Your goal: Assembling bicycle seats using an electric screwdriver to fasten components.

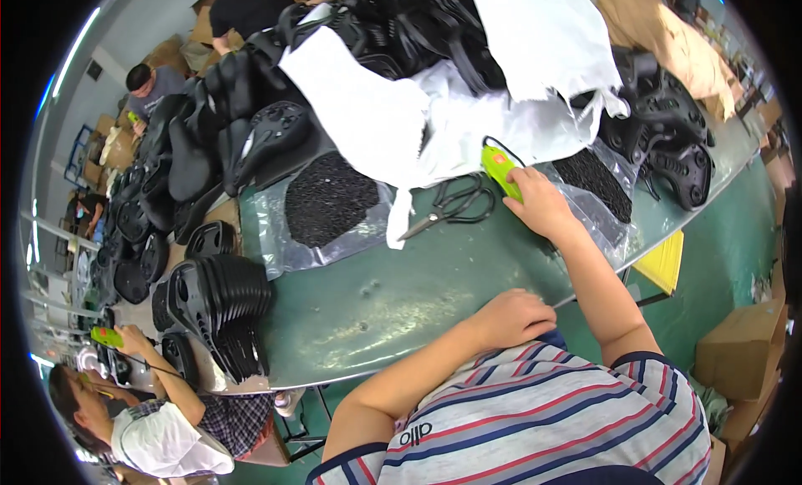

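My right hand (541,203) is closed around the lower end of a lime-green hand tool (499,169) with an orange patch and a black cord. The tool lies low over the table, near the white cloth; its working tip is hard to make out. Beside it, black-handled scissors (455,208) lie with their blades pointing left. My left hand (516,316) rests at my front by the table edge, its fingers loosely curled with nothing visible in them. Small black parts lie on clear plastic bags, one pile (328,199) left of the scissors and another (597,182) at the right.
White cloth (535,132) drapes over heaped black moulded parts (393,34) at the back. More black shells (681,172) sit at the right, and a nested stack (219,297) at the left. A co-worker (159,435) at lower left holds a similar green tool. Cardboard boxes (739,351) stand lower right.
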`<state>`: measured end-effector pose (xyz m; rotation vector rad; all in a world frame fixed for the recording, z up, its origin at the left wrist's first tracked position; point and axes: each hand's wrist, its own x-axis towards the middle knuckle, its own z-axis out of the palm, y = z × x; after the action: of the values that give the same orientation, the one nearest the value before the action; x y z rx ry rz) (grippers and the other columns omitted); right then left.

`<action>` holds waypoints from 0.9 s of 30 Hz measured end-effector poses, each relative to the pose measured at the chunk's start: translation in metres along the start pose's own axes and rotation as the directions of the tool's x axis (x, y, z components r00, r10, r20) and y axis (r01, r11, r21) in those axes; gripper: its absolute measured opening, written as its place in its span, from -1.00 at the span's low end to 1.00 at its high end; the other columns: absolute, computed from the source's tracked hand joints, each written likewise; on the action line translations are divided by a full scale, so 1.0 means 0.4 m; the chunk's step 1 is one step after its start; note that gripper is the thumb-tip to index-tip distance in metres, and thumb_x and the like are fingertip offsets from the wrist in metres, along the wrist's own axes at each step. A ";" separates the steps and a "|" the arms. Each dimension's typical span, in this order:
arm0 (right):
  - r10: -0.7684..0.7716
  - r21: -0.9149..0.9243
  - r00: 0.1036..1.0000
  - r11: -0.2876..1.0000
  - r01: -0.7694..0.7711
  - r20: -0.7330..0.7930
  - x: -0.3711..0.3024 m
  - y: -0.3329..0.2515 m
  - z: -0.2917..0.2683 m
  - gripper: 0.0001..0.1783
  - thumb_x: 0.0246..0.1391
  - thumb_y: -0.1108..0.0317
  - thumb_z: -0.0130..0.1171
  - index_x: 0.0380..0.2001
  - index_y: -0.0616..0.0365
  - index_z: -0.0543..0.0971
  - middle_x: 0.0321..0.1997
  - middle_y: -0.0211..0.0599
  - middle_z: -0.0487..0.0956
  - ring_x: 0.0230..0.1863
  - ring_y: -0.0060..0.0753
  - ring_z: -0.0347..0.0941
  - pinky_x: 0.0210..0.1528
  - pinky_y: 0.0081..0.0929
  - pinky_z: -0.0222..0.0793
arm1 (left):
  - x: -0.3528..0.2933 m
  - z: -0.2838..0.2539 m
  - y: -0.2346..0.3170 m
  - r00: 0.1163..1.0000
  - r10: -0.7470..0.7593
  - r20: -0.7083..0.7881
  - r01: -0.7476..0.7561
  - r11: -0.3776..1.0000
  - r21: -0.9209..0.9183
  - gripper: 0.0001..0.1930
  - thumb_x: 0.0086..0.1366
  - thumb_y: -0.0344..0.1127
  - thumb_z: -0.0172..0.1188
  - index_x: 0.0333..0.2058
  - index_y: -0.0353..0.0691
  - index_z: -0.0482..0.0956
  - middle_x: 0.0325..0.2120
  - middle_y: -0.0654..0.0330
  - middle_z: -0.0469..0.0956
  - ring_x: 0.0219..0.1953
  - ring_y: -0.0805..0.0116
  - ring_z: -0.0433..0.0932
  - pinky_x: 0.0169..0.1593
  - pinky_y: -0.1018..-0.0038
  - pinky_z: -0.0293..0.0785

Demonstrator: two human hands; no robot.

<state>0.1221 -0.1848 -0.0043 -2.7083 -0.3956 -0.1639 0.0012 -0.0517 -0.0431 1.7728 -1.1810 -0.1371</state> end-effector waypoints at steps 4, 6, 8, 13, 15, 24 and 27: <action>0.113 -0.075 0.992 0.990 -0.117 -0.059 0.015 0.009 0.029 -0.47 -0.23 0.33 0.28 -0.15 0.12 0.31 -0.17 -0.10 0.40 -0.06 -0.03 0.33 -0.07 -0.23 0.31 | -0.113 -0.158 0.019 0.942 -0.091 -0.324 0.112 0.993 0.047 -0.94 0.05 -0.36 0.22 -0.47 -0.17 0.57 -0.54 0.20 0.54 -0.48 0.23 0.50 -0.33 0.41 0.40; 0.202 -0.047 0.979 0.978 -0.202 0.003 0.014 0.018 0.030 -0.43 -0.25 0.28 0.30 -0.12 0.15 0.32 -0.15 -0.05 0.42 -0.07 -0.01 0.35 -0.05 -0.23 0.30 | -0.178 -0.243 0.009 0.854 -0.220 -0.472 0.262 0.965 0.026 -0.91 0.10 -0.32 0.19 -0.46 -0.20 0.57 -0.49 0.15 0.56 -0.43 0.20 0.53 -0.31 0.38 0.43; 0.231 -0.057 0.972 0.972 -0.228 0.046 0.023 0.025 0.024 -0.42 -0.26 0.26 0.30 -0.12 0.17 0.35 -0.16 -0.03 0.44 -0.09 -0.01 0.37 -0.05 -0.24 0.30 | -0.216 -0.340 -0.016 0.713 -0.343 -0.611 0.372 0.924 -0.084 -0.90 0.11 -0.37 0.18 -0.43 -0.26 0.57 -0.49 0.16 0.56 -0.43 0.36 0.53 -0.31 0.49 0.43; 0.306 -0.055 0.941 0.952 -0.301 0.144 0.047 0.030 0.010 -0.40 -0.31 0.22 0.29 -0.12 0.25 0.43 -0.24 0.04 0.52 -0.15 0.02 0.44 -0.07 -0.23 0.32 | -0.211 -0.655 -0.128 0.493 -0.278 -0.825 0.605 0.791 0.094 -0.86 0.08 -0.41 0.16 -0.35 -0.26 0.54 -0.53 0.21 0.48 -0.51 0.46 0.39 -0.36 0.54 0.37; 0.304 -0.068 0.944 0.952 -0.297 0.130 0.049 0.014 0.014 -0.39 -0.32 0.21 0.29 -0.12 0.25 0.43 -0.25 0.05 0.53 -0.16 0.02 0.45 -0.08 -0.22 0.34 | -0.242 -0.775 -0.230 0.449 -0.089 -0.889 0.679 0.681 0.275 -0.85 0.04 -0.41 0.16 -0.35 -0.25 0.54 -0.44 0.11 0.52 -0.40 0.22 0.46 -0.22 0.37 0.38; 0.257 0.794 0.947 0.526 -0.305 0.193 -0.033 0.043 -0.054 -0.45 -0.27 0.40 0.22 -0.11 0.37 0.40 -0.26 -0.25 0.52 -0.25 -0.49 0.44 -0.18 -0.54 0.33 | -0.408 -1.024 -0.451 -0.045 -0.194 -0.980 0.999 -0.011 -0.043 -0.36 -0.03 -0.30 0.14 0.10 -0.17 0.19 0.10 0.07 0.21 0.12 0.02 0.20 0.13 0.20 0.22; 0.287 0.945 0.952 0.268 -0.190 0.110 -0.096 0.012 -0.147 -0.40 -0.29 0.27 0.17 -0.09 0.32 0.38 -0.33 -0.32 0.47 -0.31 -0.52 0.39 -0.24 -0.60 0.32 | -0.441 -1.064 -0.471 0.007 -0.227 -0.974 0.998 -0.065 0.023 -0.25 -0.07 -0.29 0.19 0.15 -0.13 0.11 0.14 0.08 0.17 0.13 0.03 0.19 0.13 0.20 0.22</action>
<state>0.0835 -0.2222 0.0412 -1.4747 0.0145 0.0568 0.2655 0.3700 -0.0290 2.7038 0.9661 0.6623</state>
